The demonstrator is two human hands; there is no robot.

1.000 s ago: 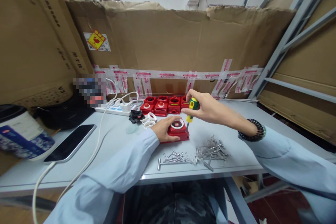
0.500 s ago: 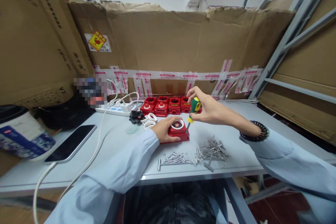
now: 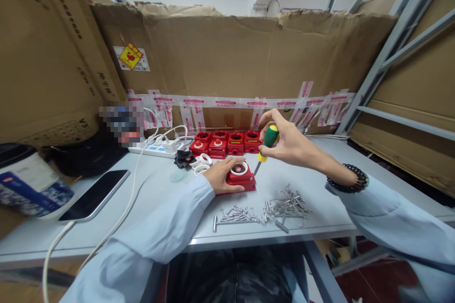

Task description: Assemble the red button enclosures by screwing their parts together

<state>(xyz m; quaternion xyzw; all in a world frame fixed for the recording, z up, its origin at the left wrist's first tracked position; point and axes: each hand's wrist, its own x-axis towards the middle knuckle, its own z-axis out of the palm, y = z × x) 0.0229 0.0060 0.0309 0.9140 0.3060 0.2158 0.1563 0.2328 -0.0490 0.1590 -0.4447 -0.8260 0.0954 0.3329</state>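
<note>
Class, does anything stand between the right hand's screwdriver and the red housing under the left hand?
Nothing visible. The right hand points the screwdriver at the right side of the red housing; whether they touch is unclear. The left hand grips the housing's left side, and loose screws lie lower in view, out of the way.

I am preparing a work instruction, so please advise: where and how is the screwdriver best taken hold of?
Probably by the thick green-and-yellow handle, coming from above right, as the right hand does. The screwdriver leans: its handle is high and to the right, while its thin shaft slants down-left towards the red housing, which the left hand holds.
</note>
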